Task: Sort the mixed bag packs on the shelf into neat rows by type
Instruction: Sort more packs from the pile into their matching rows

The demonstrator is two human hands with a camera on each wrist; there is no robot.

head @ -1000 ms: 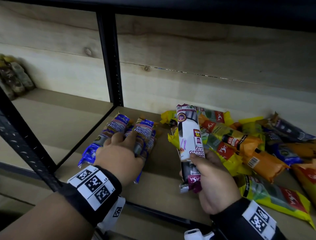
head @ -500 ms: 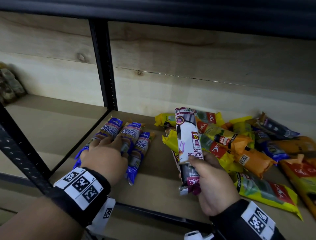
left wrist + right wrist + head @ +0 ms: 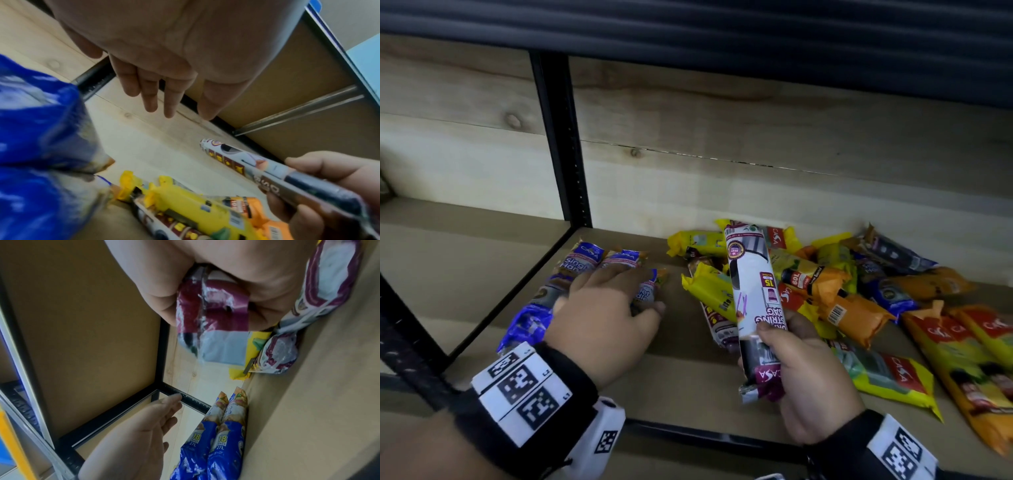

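Observation:
Three blue bag packs lie side by side at the left of the wooden shelf. My left hand hovers flat just over them with straight fingers; the right wrist view shows a gap between the hand and the blue packs. My right hand grips the lower end of a white and maroon drawstring bag pack and holds it upright above the shelf. The same pack shows in the left wrist view. A mixed pile of yellow, orange and blue packs lies to the right.
A black upright post and a black rail bound the bay on the left. The plank back wall stands behind the packs. Another maroon and white pack lies under my right hand. The upper shelf hangs low overhead.
My left hand has pushed the blue packs left and closer together, then lifted slightly off them. The right hand has kept the white pack upright in about the same place.

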